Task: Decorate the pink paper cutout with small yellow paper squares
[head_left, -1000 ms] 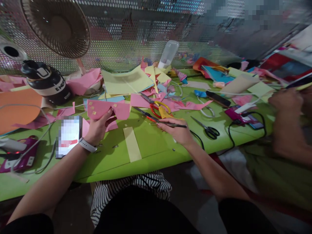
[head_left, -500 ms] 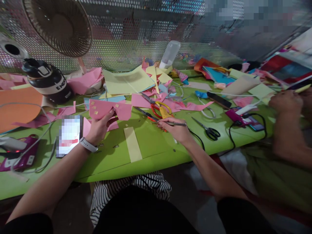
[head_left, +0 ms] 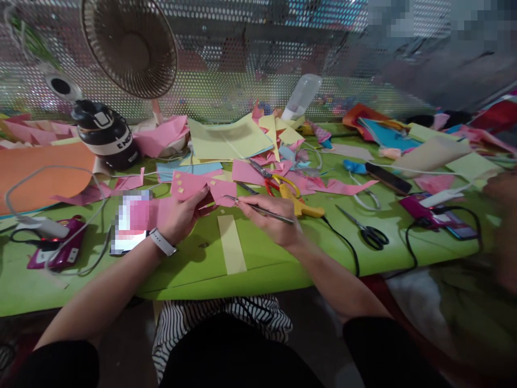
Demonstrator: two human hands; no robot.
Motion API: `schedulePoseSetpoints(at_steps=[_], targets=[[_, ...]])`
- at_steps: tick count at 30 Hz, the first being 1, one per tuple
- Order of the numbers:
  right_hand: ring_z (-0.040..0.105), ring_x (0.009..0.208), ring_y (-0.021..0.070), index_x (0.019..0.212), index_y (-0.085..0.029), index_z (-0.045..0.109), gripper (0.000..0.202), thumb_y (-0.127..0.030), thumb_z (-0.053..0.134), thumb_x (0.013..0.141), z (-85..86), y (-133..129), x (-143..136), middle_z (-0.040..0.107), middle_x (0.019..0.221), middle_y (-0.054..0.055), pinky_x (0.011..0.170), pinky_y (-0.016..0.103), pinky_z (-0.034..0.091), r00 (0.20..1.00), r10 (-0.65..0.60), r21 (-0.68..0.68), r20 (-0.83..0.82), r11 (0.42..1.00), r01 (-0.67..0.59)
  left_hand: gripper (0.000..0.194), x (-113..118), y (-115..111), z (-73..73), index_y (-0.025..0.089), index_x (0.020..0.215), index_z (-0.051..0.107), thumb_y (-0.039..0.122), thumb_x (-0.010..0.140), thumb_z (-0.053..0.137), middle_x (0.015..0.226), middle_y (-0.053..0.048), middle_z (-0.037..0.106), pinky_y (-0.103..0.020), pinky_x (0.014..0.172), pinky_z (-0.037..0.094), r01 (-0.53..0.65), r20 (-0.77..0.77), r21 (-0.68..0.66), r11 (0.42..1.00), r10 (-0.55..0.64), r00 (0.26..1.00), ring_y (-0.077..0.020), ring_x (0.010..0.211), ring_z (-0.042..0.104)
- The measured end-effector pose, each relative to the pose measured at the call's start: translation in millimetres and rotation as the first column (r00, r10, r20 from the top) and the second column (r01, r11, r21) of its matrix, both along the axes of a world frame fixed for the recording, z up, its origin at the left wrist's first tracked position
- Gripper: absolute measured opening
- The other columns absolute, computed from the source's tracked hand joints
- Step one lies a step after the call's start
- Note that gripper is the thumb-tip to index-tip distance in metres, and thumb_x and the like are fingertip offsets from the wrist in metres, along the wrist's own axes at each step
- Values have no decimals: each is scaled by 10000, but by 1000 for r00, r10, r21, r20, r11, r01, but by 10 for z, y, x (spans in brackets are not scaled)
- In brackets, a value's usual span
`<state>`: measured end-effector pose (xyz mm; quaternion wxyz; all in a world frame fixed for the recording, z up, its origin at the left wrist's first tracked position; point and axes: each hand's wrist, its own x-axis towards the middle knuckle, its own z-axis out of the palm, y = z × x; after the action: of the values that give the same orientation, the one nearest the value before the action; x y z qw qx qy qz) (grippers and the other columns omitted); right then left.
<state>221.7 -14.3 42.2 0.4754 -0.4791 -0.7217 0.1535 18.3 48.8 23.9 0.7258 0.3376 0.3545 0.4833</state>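
My left hand [head_left: 183,220] is closed on a folded piece of pink paper [head_left: 189,184], which carries several tiny yellow squares. Between the fingers of my right hand [head_left: 277,221] is a pair of metal tweezers [head_left: 281,217]. Their tips meet the right part of the pink paper; whether they pinch a small square is too small to tell. Just below lies a pale yellow paper strip [head_left: 232,248] on the green table [head_left: 194,275]. Beyond my right hand rest a yellow glue gun [head_left: 302,206] and scissors with red and yellow handles [head_left: 287,183].
A lit phone [head_left: 130,223] lies left, near a purple power strip [head_left: 60,253] with cables. Black scissors [head_left: 374,236] are on the right. Behind stand a black bottle [head_left: 107,134], a fan [head_left: 131,51] and paper scraps. Another person's blurred arm [head_left: 504,231] is at far right.
My right hand has brought the tweezers leftward from beside the glue gun to the pink paper. My left hand still holds that paper. The whole view has shifted.
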Motion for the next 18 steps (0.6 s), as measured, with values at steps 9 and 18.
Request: schedulePoseSetpoints(at_steps=[9, 18], targets=[[745, 790, 200, 949, -251, 781, 175, -374, 721, 839, 21, 28, -6, 789, 907, 25, 746, 367, 642, 993, -35, -120, -114, 993, 21, 164, -1, 28, -33, 158, 912, 697, 255, 806, 777, 902, -56, 758, -292, 761, 615, 41, 48, -55, 998, -38, 998, -150, 793, 717], [760, 712, 197, 971, -206, 673, 314, -459, 739, 797, -148, 173, -6, 771, 791, 30, 678, 349, 657, 779, -150, -323, -609, 944, -72, 85, 23, 7, 17, 164, 914, 703, 192, 839, 731, 901, -41, 760, -260, 772, 610, -88, 107, -126, 988, 101, 989, -146, 850, 723]])
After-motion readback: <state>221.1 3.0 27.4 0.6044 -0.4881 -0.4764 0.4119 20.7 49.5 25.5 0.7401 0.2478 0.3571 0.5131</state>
